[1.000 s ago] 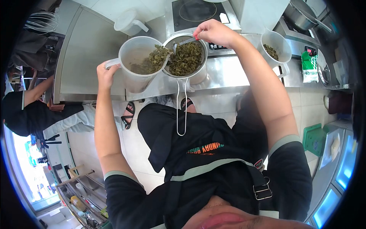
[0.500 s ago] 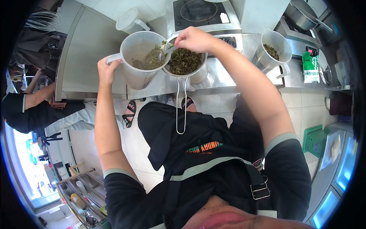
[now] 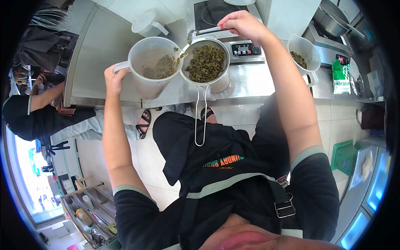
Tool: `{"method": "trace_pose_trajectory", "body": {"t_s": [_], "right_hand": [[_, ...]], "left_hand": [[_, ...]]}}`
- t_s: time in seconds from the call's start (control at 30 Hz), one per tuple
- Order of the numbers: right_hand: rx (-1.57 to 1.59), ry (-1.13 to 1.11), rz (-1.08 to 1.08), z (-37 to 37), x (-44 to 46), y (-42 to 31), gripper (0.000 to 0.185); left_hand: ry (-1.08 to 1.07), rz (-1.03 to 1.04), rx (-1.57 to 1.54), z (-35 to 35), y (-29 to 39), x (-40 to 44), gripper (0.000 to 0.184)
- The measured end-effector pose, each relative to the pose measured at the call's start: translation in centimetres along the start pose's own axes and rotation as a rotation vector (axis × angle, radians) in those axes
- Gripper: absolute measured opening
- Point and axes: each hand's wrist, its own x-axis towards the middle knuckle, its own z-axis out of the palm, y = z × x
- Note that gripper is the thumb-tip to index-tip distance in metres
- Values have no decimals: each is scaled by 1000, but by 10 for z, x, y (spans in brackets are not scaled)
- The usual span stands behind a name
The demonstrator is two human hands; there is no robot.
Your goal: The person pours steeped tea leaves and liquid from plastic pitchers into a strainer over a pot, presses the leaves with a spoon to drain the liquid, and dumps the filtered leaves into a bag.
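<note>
My left hand (image 3: 115, 78) is closed round the handle of a large translucent pitcher (image 3: 150, 85), tilted toward the strainer, with wet green leaves (image 3: 160, 68) inside and a few at its lip. Beside it a round metal strainer (image 3: 200, 104) rests on another container (image 3: 221, 85), its long wire handle pointing toward my body. A heap of leaves (image 3: 205, 62) fills much of the strainer. Above the strainer's far rim, my right hand (image 3: 243, 26) pinches a metal spoon (image 3: 208, 30) with a red part at the grip; its bowl holds a few leaves.
A lidded white jug (image 3: 146, 24) stands behind the pitcher, near an induction cooker (image 3: 208, 14). Toward the right are another pitcher with leaves (image 3: 306, 50), a green-and-white packet (image 3: 341, 77) and a pot (image 3: 333, 21). A co-worker (image 3: 29, 118) is at the left.
My right hand moved the spoon from the pitcher's lip up and right, beyond the strainer. More leaves lie heaped in the strainer, and fewer show in the pitcher than a second ago.
</note>
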Motion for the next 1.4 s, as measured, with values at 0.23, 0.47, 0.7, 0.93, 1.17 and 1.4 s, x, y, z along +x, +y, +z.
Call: {"method": "trace_pose_trajectory", "body": {"t_s": [0.23, 0.47, 0.7, 0.93, 1.17, 1.4], "right_hand": [[-78, -146, -52, 33, 18, 44, 20], [-118, -182, -172, 46, 10, 34, 20], [-147, -124, -156, 25, 2, 26, 23], [-240, -67, -246, 28, -3, 22, 25], [-440, -75, -238, 14, -34, -2, 24], [-985, -111, -340, 47, -28, -6, 18]], "left_hand": [[34, -17, -202, -14, 10, 1, 20], [-11, -48, -114, -10, 23, 4, 18], [-29, -43, -24, -9, 27, 0, 19], [-10, -41, 6, -7, 19, -3, 19], [294, -104, -240, -10, -43, -41, 14], [613, -222, -531, 56, -153, -97, 13]]}}
